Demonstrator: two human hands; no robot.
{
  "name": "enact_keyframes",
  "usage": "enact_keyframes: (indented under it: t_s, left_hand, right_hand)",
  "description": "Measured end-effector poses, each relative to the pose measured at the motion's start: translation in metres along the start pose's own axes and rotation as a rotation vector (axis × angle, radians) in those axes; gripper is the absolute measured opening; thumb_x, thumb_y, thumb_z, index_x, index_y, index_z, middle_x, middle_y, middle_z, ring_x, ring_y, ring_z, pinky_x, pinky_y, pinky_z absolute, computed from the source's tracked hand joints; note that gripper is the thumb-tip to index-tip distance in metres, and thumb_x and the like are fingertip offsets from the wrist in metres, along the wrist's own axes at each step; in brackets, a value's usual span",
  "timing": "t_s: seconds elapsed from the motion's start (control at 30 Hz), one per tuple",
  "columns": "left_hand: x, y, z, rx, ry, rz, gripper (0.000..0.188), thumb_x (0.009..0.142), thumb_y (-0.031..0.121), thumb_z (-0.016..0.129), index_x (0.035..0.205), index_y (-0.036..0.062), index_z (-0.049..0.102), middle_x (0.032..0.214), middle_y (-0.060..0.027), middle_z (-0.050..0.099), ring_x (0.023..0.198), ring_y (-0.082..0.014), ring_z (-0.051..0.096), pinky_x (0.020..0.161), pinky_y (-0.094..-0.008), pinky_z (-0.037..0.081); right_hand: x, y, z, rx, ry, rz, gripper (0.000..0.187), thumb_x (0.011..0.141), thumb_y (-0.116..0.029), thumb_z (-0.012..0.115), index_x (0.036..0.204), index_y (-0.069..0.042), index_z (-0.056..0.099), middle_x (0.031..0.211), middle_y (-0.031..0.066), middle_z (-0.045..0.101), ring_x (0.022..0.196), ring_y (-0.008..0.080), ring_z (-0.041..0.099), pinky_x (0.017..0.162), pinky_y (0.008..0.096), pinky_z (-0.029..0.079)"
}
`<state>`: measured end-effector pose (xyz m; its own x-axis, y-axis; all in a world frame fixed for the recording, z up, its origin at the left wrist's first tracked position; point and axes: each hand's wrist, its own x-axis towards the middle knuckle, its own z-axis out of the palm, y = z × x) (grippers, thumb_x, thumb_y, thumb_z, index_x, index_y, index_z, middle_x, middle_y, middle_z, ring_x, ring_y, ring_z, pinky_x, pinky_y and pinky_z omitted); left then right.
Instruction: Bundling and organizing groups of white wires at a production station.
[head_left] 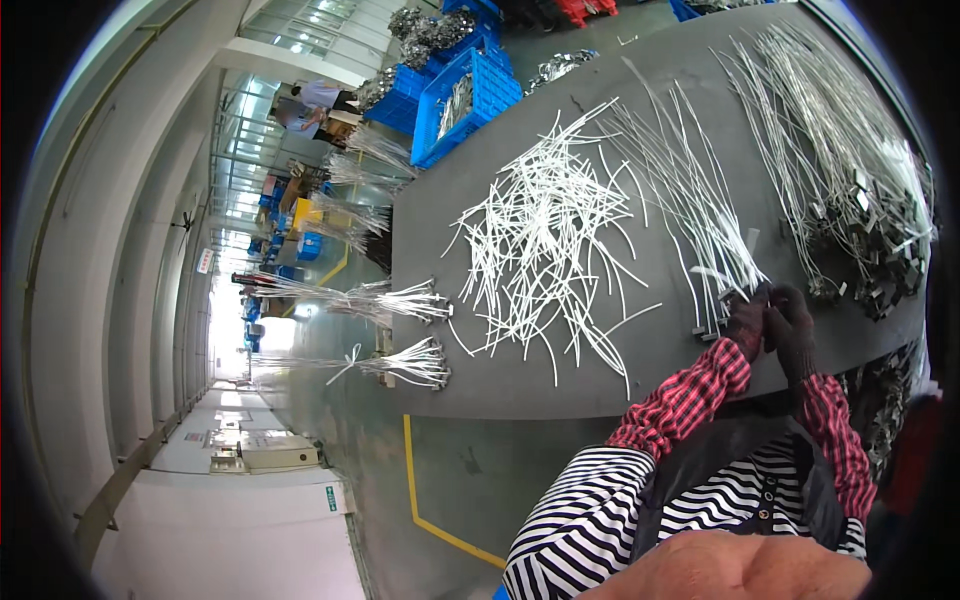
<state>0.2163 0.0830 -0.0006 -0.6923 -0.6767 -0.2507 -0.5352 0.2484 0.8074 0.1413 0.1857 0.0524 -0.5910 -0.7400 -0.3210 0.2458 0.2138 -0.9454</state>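
Both my hands wear dark gloves and meet at the near end of a loose bundle of thin wires [712,215] on the grey table [450,390]. My left hand [745,322] is closed against the white ends of that bundle. My right hand [790,322] is closed beside it, with its fingertips touching or almost touching the left. What the fingers pinch is too small and dark to make out. Left of the bundle lies a tangled pile of short white wires or tubes [545,225]. Small metal pieces show at the bundle's near end.
A thick heap of long wires with metal ends [860,200] covers the table's right side. Two tied wire bundles [410,365] [415,300] overhang the left edge. Blue crates [468,105] holding metal parts stand beyond the table. Farther off, a person [318,97] is at work.
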Motion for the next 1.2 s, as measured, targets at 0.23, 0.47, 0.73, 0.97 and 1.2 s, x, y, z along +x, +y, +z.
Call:
enact_keyframes:
  t_s: [0.23,0.47,0.73,0.97,1.2]
  left_hand:
    - [0.039,-0.039,-0.036,0.173,0.223,-0.189,0.037,0.099,0.037,0.052,0.118,0.0092,0.064,0.089,-0.0148,0.067,0.082,-0.0313,0.065,0.068,-0.0438,0.051]
    - [0.014,-0.025,-0.059,-1.161,-0.059,-0.1,0.023,0.101,0.03,0.056,0.104,0.0076,0.061,0.088,-0.0031,0.062,0.078,-0.016,0.062,0.067,-0.0305,0.053]
    - [0.017,0.02,0.024,-1.184,-0.157,-0.68,0.024,0.099,0.024,0.052,0.099,0.0013,0.059,0.086,-0.011,0.066,0.074,-0.0256,0.067,0.07,-0.0378,0.058]
    - [0.03,0.055,0.089,-0.935,0.138,-0.687,0.019,0.094,0.023,0.05,0.093,0.0075,0.06,0.071,-0.0036,0.059,0.055,-0.0163,0.052,0.05,-0.0323,0.044]
    - [0.047,0.03,0.07,-1.326,0.113,-0.403,0.019,0.1,0.031,0.055,0.1,0.0126,0.06,0.086,-0.003,0.066,0.074,-0.0192,0.066,0.067,-0.0376,0.06]
  right_hand:
    - [0.044,0.027,-0.093,-1.32,0.141,-0.236,0.048,0.091,-0.021,0.062,0.138,-0.016,0.052,0.128,0.0236,0.06,0.106,0.0373,0.065,0.079,0.0424,0.056]
    - [0.059,0.049,-0.13,-1.047,0.15,-0.614,0.025,0.097,-0.024,0.053,0.116,-0.013,0.063,0.098,0.0133,0.067,0.084,0.0337,0.066,0.072,0.0435,0.053]
    - [-0.017,0.045,-0.091,-0.834,-0.115,-0.27,0.026,0.086,-0.017,0.065,0.112,-0.014,0.064,0.102,0.0117,0.068,0.087,0.0315,0.069,0.07,0.043,0.054]
    - [-0.153,0.065,-0.126,-0.253,0.0,-0.068,0.019,0.084,-0.016,0.069,0.098,-0.003,0.069,0.089,0.0045,0.066,0.082,0.0173,0.065,0.073,0.0339,0.053]
    - [-0.346,0.194,-0.295,-0.274,0.614,0.384,0.016,0.078,-0.01,0.065,0.092,-0.004,0.068,0.07,-0.0002,0.059,0.065,0.0083,0.054,0.06,0.026,0.044]
